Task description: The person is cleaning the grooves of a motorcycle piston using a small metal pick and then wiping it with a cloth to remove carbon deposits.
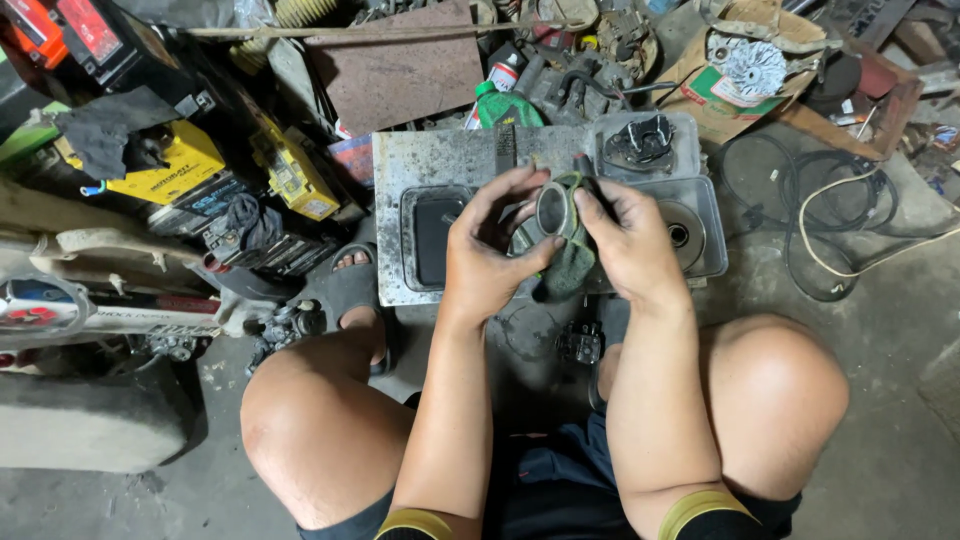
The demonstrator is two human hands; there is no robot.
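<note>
I squat on a workshop floor with both hands raised over a grey metal board (440, 160). My left hand (490, 250) grips a round metal part with a hollow centre (553, 212) from the left, its thumb across the lower rim. My right hand (625, 240) holds the same part from the right together with a dirty green rag (568, 268) that hangs below it. The fingers of both hands hide most of the part's body.
On the board lie a dark rectangular tray (432, 235), a clear plastic tray with a round pulley part (690, 232) and a black part (640, 142). A small carburettor-like piece (580, 343) sits between my knees. Yellow batteries (180, 165), cables (830, 215) and scrap surround me.
</note>
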